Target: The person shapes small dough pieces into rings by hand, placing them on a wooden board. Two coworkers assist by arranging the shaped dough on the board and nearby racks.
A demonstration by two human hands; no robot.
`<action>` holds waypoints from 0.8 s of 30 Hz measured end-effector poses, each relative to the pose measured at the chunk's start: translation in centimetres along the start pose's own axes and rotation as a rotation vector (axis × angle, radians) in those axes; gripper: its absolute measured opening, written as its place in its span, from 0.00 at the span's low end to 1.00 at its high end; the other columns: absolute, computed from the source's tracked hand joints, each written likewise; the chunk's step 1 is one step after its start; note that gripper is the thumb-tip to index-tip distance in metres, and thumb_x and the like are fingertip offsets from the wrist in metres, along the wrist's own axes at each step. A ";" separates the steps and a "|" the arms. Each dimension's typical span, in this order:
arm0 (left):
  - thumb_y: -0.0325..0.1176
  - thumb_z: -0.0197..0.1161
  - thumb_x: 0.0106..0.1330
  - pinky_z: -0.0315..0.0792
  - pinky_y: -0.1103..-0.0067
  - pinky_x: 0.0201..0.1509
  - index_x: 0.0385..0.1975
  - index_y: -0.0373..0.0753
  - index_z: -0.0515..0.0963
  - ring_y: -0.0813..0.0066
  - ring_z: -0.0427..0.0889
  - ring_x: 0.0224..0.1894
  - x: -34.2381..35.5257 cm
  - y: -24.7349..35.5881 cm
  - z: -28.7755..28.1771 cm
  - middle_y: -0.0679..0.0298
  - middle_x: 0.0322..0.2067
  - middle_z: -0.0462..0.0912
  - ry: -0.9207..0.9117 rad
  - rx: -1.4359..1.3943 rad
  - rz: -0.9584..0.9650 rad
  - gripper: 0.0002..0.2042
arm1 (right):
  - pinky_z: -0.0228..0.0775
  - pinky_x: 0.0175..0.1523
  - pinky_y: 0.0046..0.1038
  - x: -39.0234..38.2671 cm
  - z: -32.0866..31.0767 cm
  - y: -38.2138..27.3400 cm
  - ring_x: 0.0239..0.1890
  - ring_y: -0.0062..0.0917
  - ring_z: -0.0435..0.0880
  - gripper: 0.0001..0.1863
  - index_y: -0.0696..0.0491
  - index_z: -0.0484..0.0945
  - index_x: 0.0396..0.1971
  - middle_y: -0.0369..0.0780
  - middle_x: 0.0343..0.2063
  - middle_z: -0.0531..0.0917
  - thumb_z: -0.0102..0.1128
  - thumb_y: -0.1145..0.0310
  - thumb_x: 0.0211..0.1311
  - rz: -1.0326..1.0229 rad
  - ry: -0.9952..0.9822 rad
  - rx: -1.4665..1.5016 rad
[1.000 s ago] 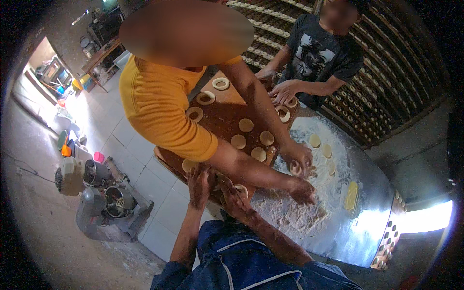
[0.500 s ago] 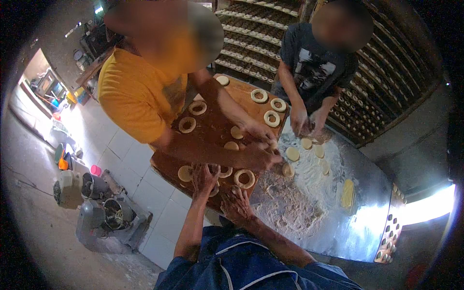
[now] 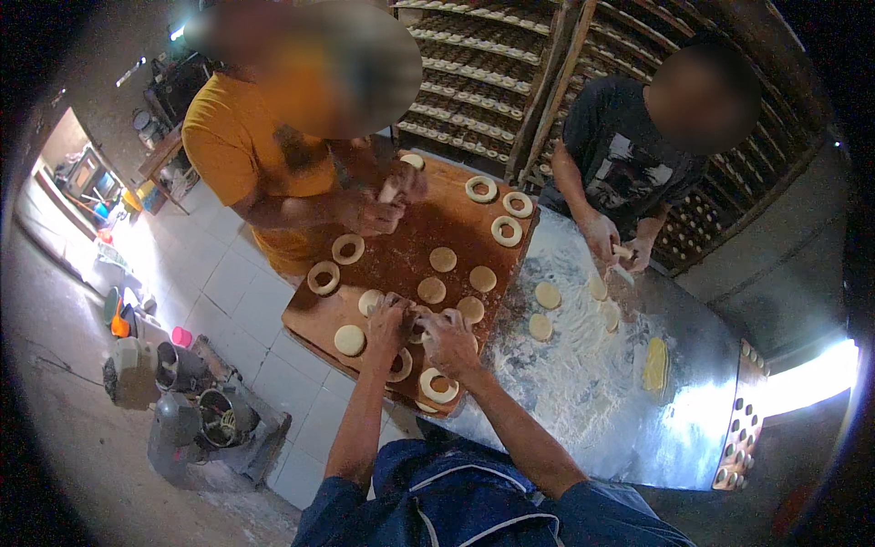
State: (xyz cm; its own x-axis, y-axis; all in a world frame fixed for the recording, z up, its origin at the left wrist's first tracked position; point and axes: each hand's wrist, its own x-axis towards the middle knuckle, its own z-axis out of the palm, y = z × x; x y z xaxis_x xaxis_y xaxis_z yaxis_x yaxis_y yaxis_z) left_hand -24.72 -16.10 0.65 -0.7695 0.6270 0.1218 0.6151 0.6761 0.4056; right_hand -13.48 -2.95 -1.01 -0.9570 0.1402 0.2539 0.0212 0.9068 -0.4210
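Observation:
My left hand (image 3: 392, 321) and my right hand (image 3: 450, 343) meet above a brown wooden board (image 3: 310, 314). Their curled fingers close on a small piece of dough (image 3: 416, 335), mostly hidden by the hands. Beside my left hand lie a thick dough disc (image 3: 349, 341) and another pale disc (image 3: 369, 302). A dough ring (image 3: 438, 387) sits just below my right hand, and one more ring (image 3: 400, 366) shows between my wrists. Flat dough rounds (image 3: 432, 291) lie beyond my fingers.
Across the board a co-worker in a yellow shirt (image 3: 219, 137) works dough in both hands. Another in a dark shirt (image 3: 592, 118) handles dough at the floured metal table (image 3: 583, 392), where rounds and a yellow slab (image 3: 655, 365) lie. Loaded racks (image 3: 465, 82) stand behind; a mixer (image 3: 205, 428) stands left.
My hands have moved up the board and come together. The yellow-shirted co-worker has drawn both arms back from the board's middle. More dough rounds show there, and the nearest ring sits lower.

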 end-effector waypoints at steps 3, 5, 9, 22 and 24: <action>0.26 0.65 0.52 0.69 0.62 0.52 0.49 0.38 0.75 0.53 0.72 0.49 0.4 1.1 0.1 0.52 0.44 0.76 0.209 -0.105 0.070 0.21 | 0.58 0.59 0.48 0.6 -2.0 2.5 0.54 0.47 0.68 0.20 0.59 0.73 0.50 0.51 0.48 0.75 0.51 0.65 0.60 0.185 0.066 0.026; 0.28 0.66 0.53 0.68 0.62 0.54 0.48 0.36 0.74 0.50 0.73 0.49 2.4 0.9 1.7 0.49 0.44 0.76 0.198 -0.106 0.076 0.20 | 0.57 0.61 0.46 0.6 -1.3 4.1 0.54 0.47 0.69 0.21 0.63 0.71 0.49 0.52 0.46 0.75 0.54 0.67 0.58 0.286 0.098 -0.112; 0.32 0.66 0.55 0.68 0.62 0.54 0.47 0.31 0.73 0.47 0.73 0.50 5.9 -0.3 6.8 0.46 0.44 0.76 0.094 0.183 -0.002 0.20 | 0.64 0.57 0.46 2.8 -0.7 4.6 0.52 0.48 0.73 0.20 0.64 0.74 0.43 0.57 0.44 0.76 0.62 0.65 0.55 0.443 -0.055 -0.181; 0.32 0.66 0.58 0.74 0.68 0.44 0.44 0.37 0.77 0.64 0.80 0.41 3.1 11.5 2.1 0.54 0.41 0.81 -0.040 -0.617 0.165 0.15 | 0.72 0.46 0.35 -11.6 -8.7 10.8 0.39 0.37 0.81 0.13 0.55 0.80 0.37 0.46 0.34 0.82 0.64 0.75 0.48 0.427 0.356 0.299; 0.25 0.67 0.51 0.76 0.69 0.44 0.36 0.35 0.80 0.59 0.83 0.37 -0.3 16.2 1.9 0.55 0.33 0.84 -0.225 -0.702 0.139 0.12 | 0.72 0.48 0.36 -16.6 -10.6 14.3 0.42 0.42 0.81 0.12 0.52 0.82 0.36 0.46 0.35 0.83 0.65 0.70 0.48 0.517 0.300 0.131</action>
State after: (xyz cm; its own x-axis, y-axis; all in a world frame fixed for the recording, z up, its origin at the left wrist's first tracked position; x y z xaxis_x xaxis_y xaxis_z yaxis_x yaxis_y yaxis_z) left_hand -14.18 -4.56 5.43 -0.5928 0.8034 0.0560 0.3917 0.2269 0.8917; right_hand 5.76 11.90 -2.05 -0.7086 0.6723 0.2144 0.4072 0.6377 -0.6539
